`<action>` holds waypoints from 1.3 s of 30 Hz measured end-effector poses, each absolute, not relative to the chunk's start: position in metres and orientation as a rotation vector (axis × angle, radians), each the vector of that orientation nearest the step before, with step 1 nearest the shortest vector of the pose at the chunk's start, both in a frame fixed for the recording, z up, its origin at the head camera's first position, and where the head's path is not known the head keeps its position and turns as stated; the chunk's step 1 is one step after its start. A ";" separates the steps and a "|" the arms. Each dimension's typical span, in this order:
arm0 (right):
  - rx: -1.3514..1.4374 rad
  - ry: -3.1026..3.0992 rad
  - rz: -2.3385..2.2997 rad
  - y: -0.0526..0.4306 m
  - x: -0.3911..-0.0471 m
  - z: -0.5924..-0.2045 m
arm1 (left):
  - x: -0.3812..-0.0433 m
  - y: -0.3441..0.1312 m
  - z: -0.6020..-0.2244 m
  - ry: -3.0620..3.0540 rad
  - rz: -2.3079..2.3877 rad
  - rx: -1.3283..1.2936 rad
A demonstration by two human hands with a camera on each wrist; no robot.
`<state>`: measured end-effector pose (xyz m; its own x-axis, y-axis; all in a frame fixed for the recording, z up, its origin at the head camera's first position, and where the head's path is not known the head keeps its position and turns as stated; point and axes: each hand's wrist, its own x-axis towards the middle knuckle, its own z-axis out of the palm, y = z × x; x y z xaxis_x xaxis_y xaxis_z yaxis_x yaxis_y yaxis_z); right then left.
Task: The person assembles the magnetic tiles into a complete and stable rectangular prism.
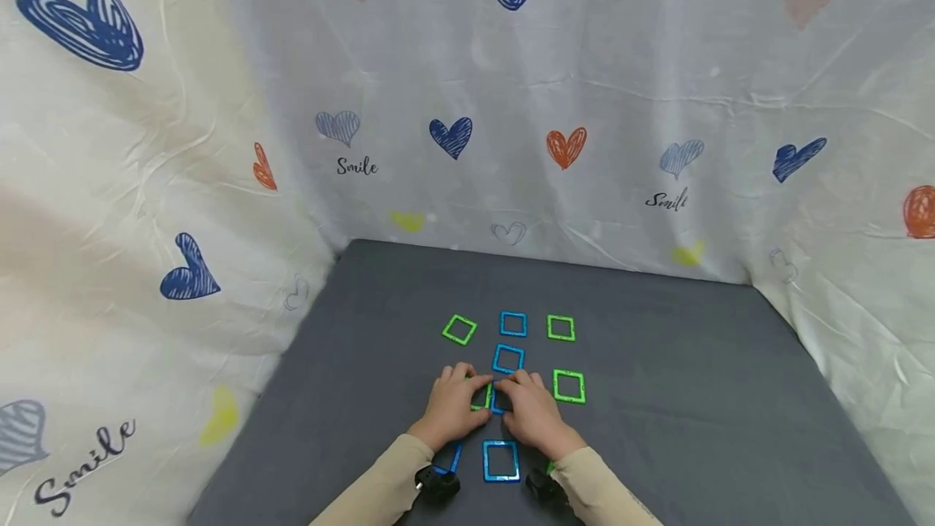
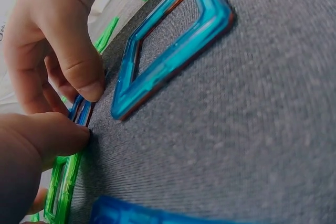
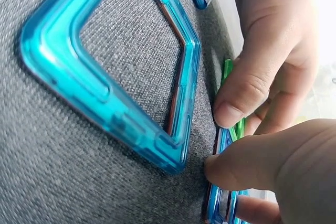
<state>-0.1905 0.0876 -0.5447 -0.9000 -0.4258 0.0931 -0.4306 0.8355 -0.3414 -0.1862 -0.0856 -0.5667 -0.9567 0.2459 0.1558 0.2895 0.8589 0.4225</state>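
Near the front middle of the grey table, my left hand (image 1: 451, 408) grips a green square frame tile (image 1: 489, 396) between thumb and fingers. Beside it, my right hand (image 1: 536, 412) holds a blue square frame tile (image 1: 498, 411) the same way. The two tiles lie side by side low on the cloth, their near edges meeting or almost so; fingers cover much of both. In the left wrist view, the left thumb (image 2: 52, 135) lies over the green tile's edge. A separate blue square tile (image 1: 501, 478) lies flat between the forearms, large in both wrist views.
Behind the hands lie another blue tile (image 1: 509, 347), a farther blue one (image 1: 514, 334), and green tiles at left (image 1: 454, 338) and right (image 1: 570, 401). A blue tile (image 1: 457, 457) shows partly under the left wrist. Heart-printed curtains (image 1: 621, 63) surround the table (image 1: 694, 396).
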 end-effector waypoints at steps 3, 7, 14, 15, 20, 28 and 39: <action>0.688 -2.997 0.555 0.090 -0.191 -0.547 | -0.188 -0.083 -0.568 -2.949 -0.700 -0.427; 0.695 -2.986 0.559 0.090 -0.191 -0.549 | -0.189 -0.083 -0.570 -2.943 -0.714 -0.423; 0.711 -2.978 0.571 0.086 -0.192 -0.543 | -0.191 -0.086 -0.570 -2.913 -0.701 -0.400; 0.707 -2.978 0.570 0.086 -0.192 -0.543 | -0.191 -0.086 -0.569 -2.911 -0.702 -0.400; 0.685 -2.993 0.572 0.086 -0.192 -0.544 | -0.190 -0.086 -0.570 -2.924 -0.699 -0.407; 0.671 -2.999 0.596 0.090 -0.192 -0.545 | -0.191 -0.083 -0.570 -2.917 -0.705 -0.418; 0.677 -3.021 0.591 0.087 -0.191 -0.546 | -0.190 -0.086 -0.567 -2.935 -0.706 -0.431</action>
